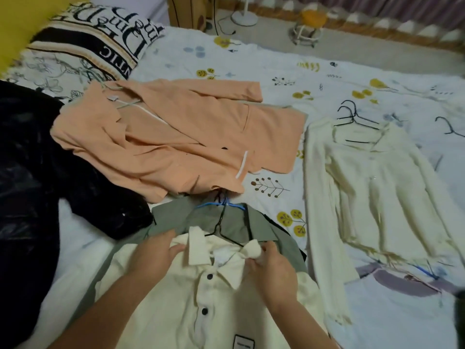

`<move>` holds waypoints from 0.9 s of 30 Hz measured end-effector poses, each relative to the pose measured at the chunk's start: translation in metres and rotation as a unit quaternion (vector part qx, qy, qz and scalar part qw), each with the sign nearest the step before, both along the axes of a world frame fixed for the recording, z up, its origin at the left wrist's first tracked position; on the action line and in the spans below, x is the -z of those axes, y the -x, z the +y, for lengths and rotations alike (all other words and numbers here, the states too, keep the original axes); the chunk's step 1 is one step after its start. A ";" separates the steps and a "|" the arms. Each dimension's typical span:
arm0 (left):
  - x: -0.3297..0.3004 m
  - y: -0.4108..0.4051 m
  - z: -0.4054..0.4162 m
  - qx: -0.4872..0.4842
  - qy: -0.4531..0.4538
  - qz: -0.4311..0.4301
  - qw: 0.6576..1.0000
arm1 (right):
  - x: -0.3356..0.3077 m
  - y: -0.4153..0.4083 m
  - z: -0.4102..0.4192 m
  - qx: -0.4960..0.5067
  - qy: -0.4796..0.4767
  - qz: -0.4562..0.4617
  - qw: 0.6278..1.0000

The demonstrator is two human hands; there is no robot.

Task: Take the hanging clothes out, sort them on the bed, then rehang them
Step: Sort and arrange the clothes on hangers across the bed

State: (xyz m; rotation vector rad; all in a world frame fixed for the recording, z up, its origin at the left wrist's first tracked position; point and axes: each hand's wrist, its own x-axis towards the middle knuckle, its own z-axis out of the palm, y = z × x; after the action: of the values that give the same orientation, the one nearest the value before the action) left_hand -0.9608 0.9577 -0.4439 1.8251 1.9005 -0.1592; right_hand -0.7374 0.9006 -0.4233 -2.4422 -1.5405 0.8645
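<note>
A cream button shirt with black buttons lies nearest me on the bed, on a black hanger. My left hand holds the left side of its collar. My right hand pinches the right collar tip. Under it lies a grey-green shirt on a blue hanger. An orange blazer is spread beyond them. A cream long-sleeved top with black hangers lies to the right. A white and lilac shirt sits at the lower right.
A dark garment is heaped at the left. A lettered pillow lies at the head of the bed with its floral sheet. A loose black hanger lies at the far right. On the floor beyond stand a stool and a fan base.
</note>
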 end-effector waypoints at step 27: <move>-0.283 0.002 -0.305 -0.183 -0.322 -0.085 0.925 | -0.244 -0.020 -0.239 -0.159 -0.299 0.170 0.925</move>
State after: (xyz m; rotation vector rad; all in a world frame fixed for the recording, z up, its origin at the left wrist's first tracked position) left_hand -0.9623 0.6524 -0.1610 1.7200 2.2835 0.8154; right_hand -0.7173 0.6619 -0.1790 -1.5582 -1.7562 0.6770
